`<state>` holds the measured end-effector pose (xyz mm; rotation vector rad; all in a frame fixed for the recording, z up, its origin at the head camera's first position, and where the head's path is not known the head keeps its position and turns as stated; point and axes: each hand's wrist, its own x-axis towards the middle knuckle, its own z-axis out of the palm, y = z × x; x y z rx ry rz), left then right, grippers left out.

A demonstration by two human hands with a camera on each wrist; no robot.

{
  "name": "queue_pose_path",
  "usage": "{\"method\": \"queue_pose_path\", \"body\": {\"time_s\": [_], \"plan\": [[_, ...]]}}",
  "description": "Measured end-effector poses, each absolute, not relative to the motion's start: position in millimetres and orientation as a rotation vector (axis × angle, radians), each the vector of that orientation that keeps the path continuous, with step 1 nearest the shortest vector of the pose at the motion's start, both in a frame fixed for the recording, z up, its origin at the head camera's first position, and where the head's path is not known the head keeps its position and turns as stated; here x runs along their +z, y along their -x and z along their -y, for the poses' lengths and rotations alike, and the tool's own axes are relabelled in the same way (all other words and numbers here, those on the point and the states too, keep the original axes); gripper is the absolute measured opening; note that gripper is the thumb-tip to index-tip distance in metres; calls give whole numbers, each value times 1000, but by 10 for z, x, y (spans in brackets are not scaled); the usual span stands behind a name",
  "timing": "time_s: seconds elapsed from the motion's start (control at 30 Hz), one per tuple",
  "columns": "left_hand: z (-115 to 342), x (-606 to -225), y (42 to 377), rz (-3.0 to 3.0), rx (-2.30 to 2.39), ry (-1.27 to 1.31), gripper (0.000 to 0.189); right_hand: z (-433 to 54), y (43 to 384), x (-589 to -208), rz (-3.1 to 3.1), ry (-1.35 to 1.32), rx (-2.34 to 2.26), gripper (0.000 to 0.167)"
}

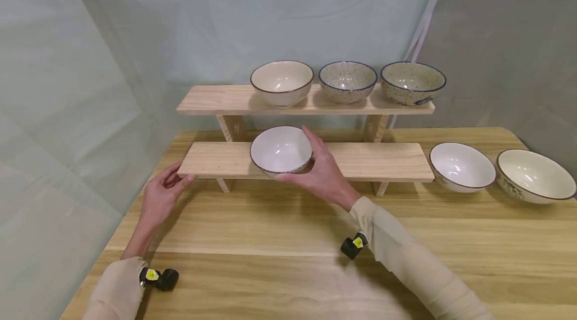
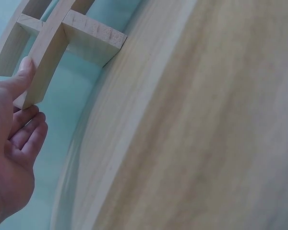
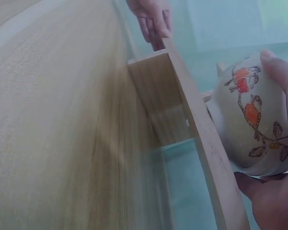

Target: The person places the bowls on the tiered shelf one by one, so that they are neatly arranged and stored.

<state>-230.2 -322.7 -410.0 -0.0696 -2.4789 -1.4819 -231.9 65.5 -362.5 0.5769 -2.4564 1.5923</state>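
In the head view my right hand (image 1: 325, 172) holds a white bowl (image 1: 280, 150) by its right side, thumb in front and fingers behind. The bowl is at the middle of the lower shelf board (image 1: 378, 160); whether its foot touches the wood I cannot tell. Orange flowers or fruit and brown leaves decorate its outside, as the right wrist view shows on the bowl (image 3: 252, 120). At the board's left end, my left hand (image 1: 160, 197) pinches the corner. The left wrist view shows the left thumb (image 2: 25, 72) against the wood and the fingers curled by its end.
On the upper shelf board (image 1: 212, 99) stand a cream bowl (image 1: 281, 84), a blue-rimmed speckled bowl (image 1: 347, 83) and a darker speckled bowl (image 1: 412, 84). A white bowl (image 1: 462, 167) and a cream patterned bowl (image 1: 535, 177) sit on the table (image 1: 252, 270), right of the rack. Pale sheeting (image 1: 288, 19) hangs behind.
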Motion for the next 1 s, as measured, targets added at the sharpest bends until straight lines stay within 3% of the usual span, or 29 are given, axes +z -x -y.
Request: {"method": "queue_pose_path", "body": {"time_s": [1.0], "plan": [[3216, -4091, 2295, 2473, -1483, 89, 63, -874, 2230, -3672, 2350, -726, 1698, 123]]}}
